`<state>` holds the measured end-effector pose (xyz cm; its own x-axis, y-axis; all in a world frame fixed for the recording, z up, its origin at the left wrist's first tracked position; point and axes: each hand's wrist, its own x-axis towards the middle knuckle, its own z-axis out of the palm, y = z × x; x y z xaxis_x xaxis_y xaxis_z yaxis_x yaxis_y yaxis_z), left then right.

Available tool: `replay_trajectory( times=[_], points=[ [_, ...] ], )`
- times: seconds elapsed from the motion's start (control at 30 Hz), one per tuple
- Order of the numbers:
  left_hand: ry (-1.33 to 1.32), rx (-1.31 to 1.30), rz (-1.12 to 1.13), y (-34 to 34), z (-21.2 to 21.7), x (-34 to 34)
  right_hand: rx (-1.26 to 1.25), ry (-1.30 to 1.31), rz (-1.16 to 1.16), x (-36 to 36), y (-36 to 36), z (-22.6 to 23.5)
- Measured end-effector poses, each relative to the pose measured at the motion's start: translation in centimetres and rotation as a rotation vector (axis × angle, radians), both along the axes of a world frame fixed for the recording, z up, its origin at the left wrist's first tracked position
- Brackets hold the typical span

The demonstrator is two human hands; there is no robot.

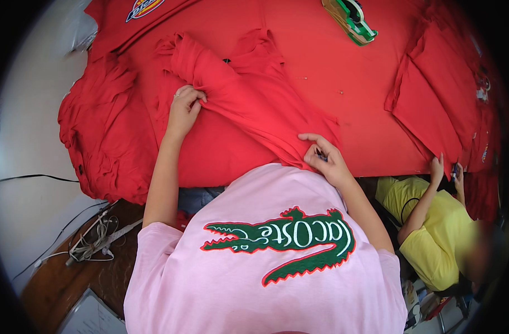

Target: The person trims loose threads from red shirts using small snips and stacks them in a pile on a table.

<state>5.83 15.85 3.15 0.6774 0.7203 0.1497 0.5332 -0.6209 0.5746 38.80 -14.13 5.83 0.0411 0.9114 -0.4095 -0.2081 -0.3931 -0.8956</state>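
A red garment (pixel 243 94) lies spread and folded over on the table in front of me. My left hand (pixel 185 111) is closed, pinching a fold of it near the middle of the cloth; a ring shows on one finger. Close to the table's near edge is my right hand (pixel 326 162), its fingers curled round a small dark tool (pixel 321 154) whose kind is mostly hidden. The index finger of that hand stretches out over the garment's lower right part. From my left hand, folds of cloth run slanting towards my right hand.
Bunched red cloth (pixel 107 128) hangs over the table's left edge. A green tape dispenser (pixel 354 25) lies at the far side. On the right, a co-worker in a yellow top (pixel 432 234) handles another red garment (pixel 438 89). Tangled cables (pixel 96 239) lie at the lower left.
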Motion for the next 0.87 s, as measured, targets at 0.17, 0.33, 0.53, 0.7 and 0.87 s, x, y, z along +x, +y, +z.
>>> replay_trajectory(
  times=[0.17, 0.33, 0.53, 0.7, 0.87],
  points=[
    [0.372, 0.11, 0.089, 0.0, 4.9, 4.3, -0.193, -0.282, -0.316, -1.3, 2.5, -2.7],
    [0.334, 0.352, 0.115, 0.8, 7.6, 13.1, -0.074, -0.776, -0.18, -0.3, 4.4, -5.2],
    [0.372, 0.056, -0.141, -0.3, 4.2, 22.8, -0.145, -0.659, -0.105, -0.8, 6.0, -4.1],
    [0.515, 0.164, -0.139, 2.7, -1.4, 22.6, -0.049, -0.682, -0.203, -1.1, 5.3, -3.7],
    [0.089, -0.237, 0.077, 6.3, 4.9, 21.8, -0.155, -0.468, -0.052, 1.0, 3.8, -4.3]
  ],
)
